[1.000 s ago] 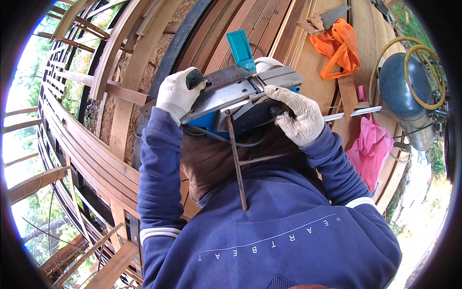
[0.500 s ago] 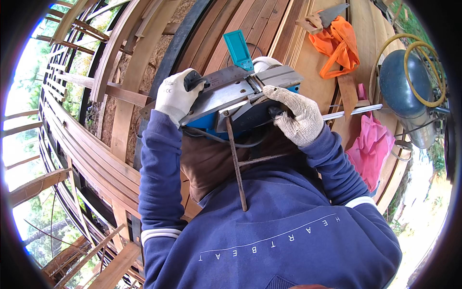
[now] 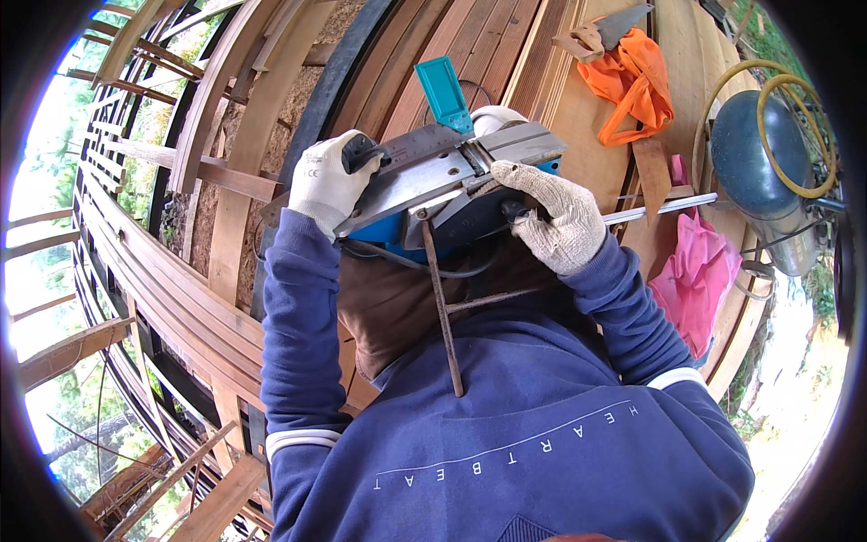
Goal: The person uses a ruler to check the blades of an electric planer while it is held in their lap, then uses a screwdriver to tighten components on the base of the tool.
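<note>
I hold a blue electric planer [image 3: 442, 194] upside down, its grey metal sole facing up, against my lap. My left hand [image 3: 327, 181], in a white work glove, grips the black handle at the planer's left end. My right hand [image 3: 553, 217], in a knitted glove, is closed on a rusty T-shaped wrench [image 3: 444, 303] set into the planer's sole near its middle. A teal plastic tag [image 3: 444, 92] sticks up behind the planer. My blue sweatshirt fills the lower frame.
Wooden planks [image 3: 452, 54] run under the planer. An orange cloth [image 3: 632, 81] with a hand saw [image 3: 601, 34] lies at the upper right, a pink cloth [image 3: 695, 280] and a grey-blue compressor tank with yellow hose [image 3: 763, 163] at the right. Curved timber ribs [image 3: 163, 289] at left.
The planer and both hands have shifted slightly; the teal tag behind it has tilted a little. Grips are unchanged.
</note>
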Demonstrator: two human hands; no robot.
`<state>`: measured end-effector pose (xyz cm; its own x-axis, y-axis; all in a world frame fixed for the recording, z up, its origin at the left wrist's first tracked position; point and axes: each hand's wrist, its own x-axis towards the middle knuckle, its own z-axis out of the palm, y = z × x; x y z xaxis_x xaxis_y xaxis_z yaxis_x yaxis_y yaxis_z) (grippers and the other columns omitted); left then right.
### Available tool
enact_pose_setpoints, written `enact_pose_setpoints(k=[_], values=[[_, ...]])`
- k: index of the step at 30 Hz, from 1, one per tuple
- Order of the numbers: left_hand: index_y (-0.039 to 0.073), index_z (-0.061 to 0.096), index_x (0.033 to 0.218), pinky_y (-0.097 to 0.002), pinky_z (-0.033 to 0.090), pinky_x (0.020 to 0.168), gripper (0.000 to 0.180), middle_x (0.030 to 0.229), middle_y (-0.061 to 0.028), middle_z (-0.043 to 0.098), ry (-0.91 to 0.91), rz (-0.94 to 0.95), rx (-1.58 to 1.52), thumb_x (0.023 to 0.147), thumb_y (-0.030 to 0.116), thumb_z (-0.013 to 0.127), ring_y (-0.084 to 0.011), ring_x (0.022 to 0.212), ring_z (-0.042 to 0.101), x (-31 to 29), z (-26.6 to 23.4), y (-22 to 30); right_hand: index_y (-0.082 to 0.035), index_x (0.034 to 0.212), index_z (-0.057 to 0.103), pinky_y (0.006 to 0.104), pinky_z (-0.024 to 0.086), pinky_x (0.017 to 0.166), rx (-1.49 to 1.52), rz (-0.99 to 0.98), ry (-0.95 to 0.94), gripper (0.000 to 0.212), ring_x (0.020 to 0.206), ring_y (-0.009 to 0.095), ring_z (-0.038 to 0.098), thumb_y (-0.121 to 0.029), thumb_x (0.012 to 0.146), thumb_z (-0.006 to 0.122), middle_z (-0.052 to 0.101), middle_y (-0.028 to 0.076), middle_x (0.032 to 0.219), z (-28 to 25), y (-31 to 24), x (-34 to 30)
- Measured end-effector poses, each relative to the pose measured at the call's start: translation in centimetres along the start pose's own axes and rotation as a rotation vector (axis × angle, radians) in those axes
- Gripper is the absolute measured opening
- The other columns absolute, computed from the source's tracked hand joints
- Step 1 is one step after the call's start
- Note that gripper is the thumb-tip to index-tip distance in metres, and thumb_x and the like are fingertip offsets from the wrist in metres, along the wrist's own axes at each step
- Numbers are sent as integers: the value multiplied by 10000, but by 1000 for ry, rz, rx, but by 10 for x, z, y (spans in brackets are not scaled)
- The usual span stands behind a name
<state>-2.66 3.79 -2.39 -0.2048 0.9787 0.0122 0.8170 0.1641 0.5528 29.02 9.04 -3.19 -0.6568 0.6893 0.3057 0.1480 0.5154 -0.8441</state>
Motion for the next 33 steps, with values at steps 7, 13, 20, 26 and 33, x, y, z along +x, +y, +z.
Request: enact_pose_setpoints(k=[7, 13, 20, 26, 33], values=[[61, 724, 983, -419, 550, 783, 200, 923, -151, 741, -13, -10, 4, 852, 203, 774, -346, 879, 717, 1, 1, -1, -31, 1312, 659, 352, 554, 934, 17, 19, -8, 491, 1084, 329, 717, 39, 826, 667, 708, 204, 1210, 0, -1, 0], [77, 721, 1011, -416, 552, 790, 213, 936, -146, 741, 15, -23, 33, 861, 223, 761, -345, 887, 719, -1, 2, -5, -29, 1417, 569, 378, 560, 832, -101, 16, -3, 647, 901, 311, 705, -10, 793, 738, 700, 158, 1017, 0, -5, -11], [80, 677, 1003, -461, 547, 763, 245, 900, -158, 726, 171, -82, 137, 895, 291, 740, -367, 875, 706, -7, 11, -13, -27, 1154, 695, 467, 527, 813, -315, -254, -269, 592, 879, 356, 655, -181, 592, 800, 649, 132, 911, -9, -10, -55], [87, 667, 966, -471, 543, 765, 244, 894, -160, 723, 170, -94, 212, 912, 319, 717, -371, 869, 704, -7, 7, -2, -19, 1095, 699, 483, 522, 759, -320, -210, -316, 581, 784, 372, 635, -99, 524, 766, 630, 133, 907, -12, 2, -63], [75, 660, 964, -462, 542, 766, 229, 882, -167, 714, 220, -137, 156, 895, 283, 729, -377, 866, 701, -25, 5, 7, 51, 1408, 566, 253, 491, 756, 167, 262, 132, 449, 811, 78, 559, -218, 1049, 597, 633, 25, 964, -55, -42, -45]])
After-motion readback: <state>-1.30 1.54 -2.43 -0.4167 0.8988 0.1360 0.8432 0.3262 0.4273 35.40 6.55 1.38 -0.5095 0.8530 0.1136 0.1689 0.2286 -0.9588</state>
